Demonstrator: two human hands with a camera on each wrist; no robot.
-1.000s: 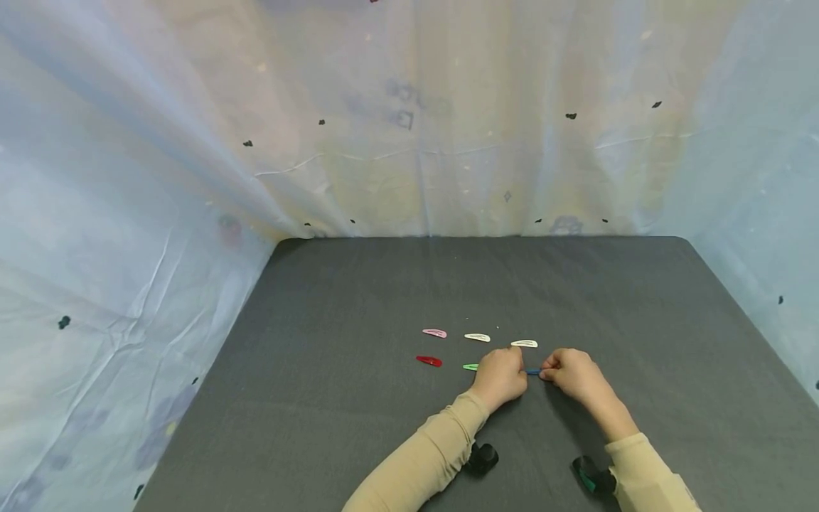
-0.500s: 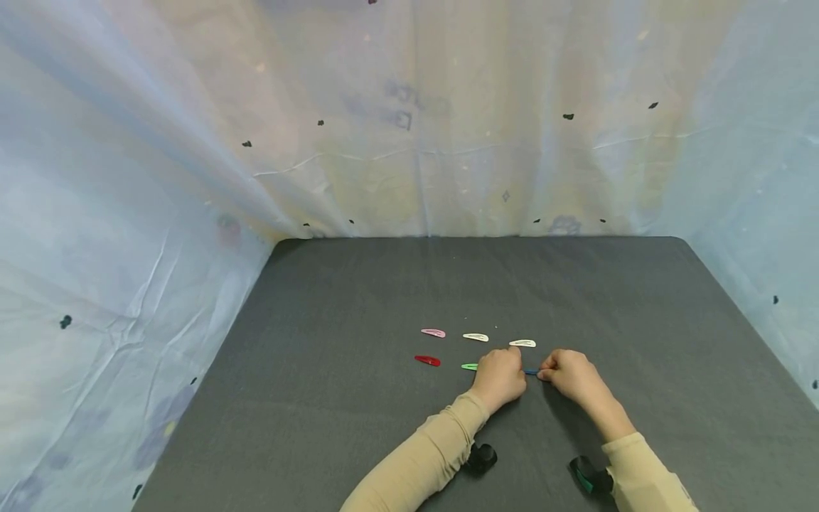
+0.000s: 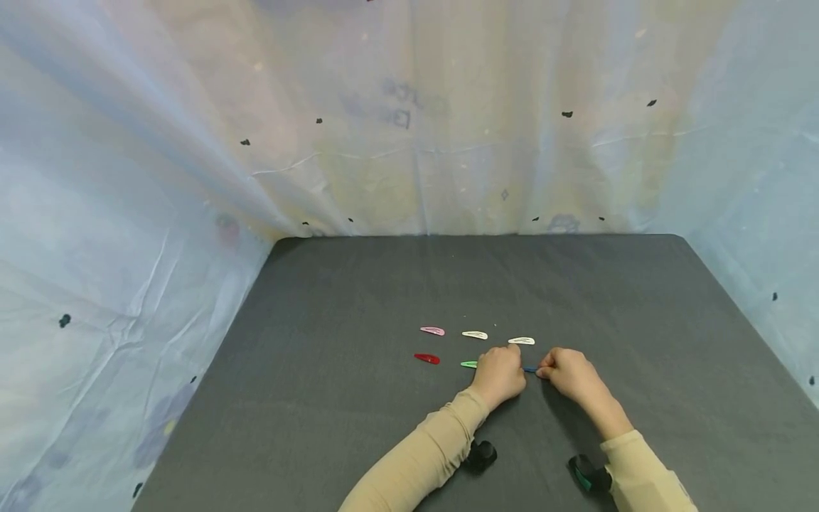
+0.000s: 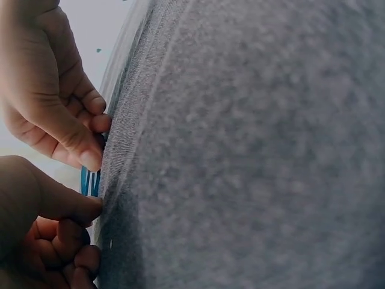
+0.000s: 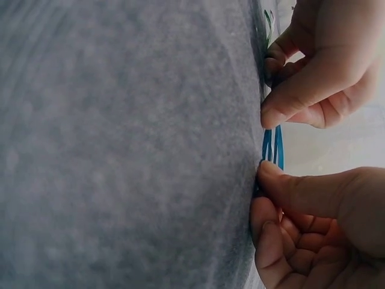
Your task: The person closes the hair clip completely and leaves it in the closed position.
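A blue snap hair clip (image 3: 530,370) spans the short gap between both hands, low over the dark cloth. My left hand (image 3: 500,373) pinches one end of it between thumb and fingers. At the other end, my right hand (image 3: 570,371) pinches it in the same way. In the left wrist view the clip's slotted middle (image 4: 91,182) shows; its ends are hidden by fingertips. The right wrist view shows the same blue bars (image 5: 274,147). A green hair clip (image 3: 469,364) lies just left of my left hand, partly covered by it.
A red hair clip (image 3: 426,358) lies further left. Behind sits a row: a pink clip (image 3: 432,331), a cream clip (image 3: 475,335) and a white clip (image 3: 521,340), the last close to my left fingers. A pale patterned curtain (image 3: 409,163) borders the grey table (image 3: 307,427).
Both hands keep their pinch on the blue hair clip, with hardly any movement. The whole head view has shifted by a few pixels.
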